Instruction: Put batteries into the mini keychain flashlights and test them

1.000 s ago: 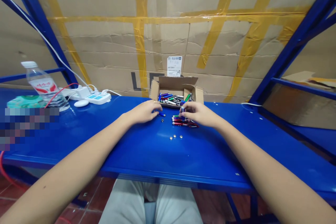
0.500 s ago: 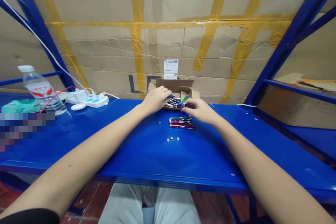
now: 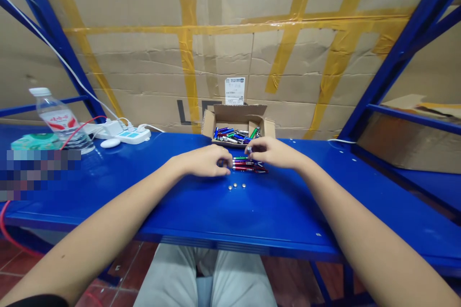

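Head view: the bare left hand (image 3: 208, 160), withdrawn from the open brown cardboard box (image 3: 239, 110), curls over the glossy blue table (image 3: 201, 208) beside the red-and-green metallic pens (image 3: 245, 169), its contents indeterminable; handling thus shifts from box to tabletop. The bare right hand (image 3: 272, 152) still pinches a small silver-tipped piece (image 3: 249, 150) above the pens.
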Tool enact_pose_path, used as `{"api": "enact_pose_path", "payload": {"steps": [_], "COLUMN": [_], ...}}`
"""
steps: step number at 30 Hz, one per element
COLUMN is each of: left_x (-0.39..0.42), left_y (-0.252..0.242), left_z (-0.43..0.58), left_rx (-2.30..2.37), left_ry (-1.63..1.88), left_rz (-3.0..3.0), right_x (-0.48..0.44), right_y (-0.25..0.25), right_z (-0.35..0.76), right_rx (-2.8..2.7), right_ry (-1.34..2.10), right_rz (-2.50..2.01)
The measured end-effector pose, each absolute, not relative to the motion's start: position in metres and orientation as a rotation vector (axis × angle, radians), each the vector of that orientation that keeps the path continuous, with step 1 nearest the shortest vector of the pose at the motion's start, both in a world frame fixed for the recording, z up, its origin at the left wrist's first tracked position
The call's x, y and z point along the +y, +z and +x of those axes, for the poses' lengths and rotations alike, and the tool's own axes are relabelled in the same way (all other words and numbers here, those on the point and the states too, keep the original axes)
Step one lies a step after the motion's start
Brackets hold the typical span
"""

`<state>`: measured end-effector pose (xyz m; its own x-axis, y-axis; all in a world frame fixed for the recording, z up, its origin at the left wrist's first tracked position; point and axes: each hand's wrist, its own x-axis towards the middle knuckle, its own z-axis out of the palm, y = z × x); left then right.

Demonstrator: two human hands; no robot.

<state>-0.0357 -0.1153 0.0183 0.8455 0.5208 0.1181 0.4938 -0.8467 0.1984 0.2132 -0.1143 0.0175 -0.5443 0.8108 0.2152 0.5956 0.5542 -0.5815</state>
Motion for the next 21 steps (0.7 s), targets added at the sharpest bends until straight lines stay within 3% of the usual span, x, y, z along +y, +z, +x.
{"api": "enact_pose_path", "payload": {"steps": [7, 14, 17, 21], "left_x": [-0.149, -0.148, -0.137, -0.123], "left_y": [0.020, 0.020, 0.023, 0.023], "left_z": [-0.015, -0.016, -0.022, -0.024], "left_rx": [0.912, 0.896, 0.882, 0.936], "left_ry": [-0.080, -0.031, 0.257, 1.024], "left_rz": [2.917, 2.843, 2.775, 2.658], "right_x": [-0.119, -0.124, -0.123, -0.124], "right_y": [0.018, 0.020, 0.019, 0.018], "right_z": [0.209, 0.202, 0.202, 0.200], "right_rx": [-2.370, -2.295, -2.215, -2.069], "right_ry": [0.711, 0.891, 0.882, 0.900], "right_rz": [-1.117, -0.937, -0.929, -0.962]}}
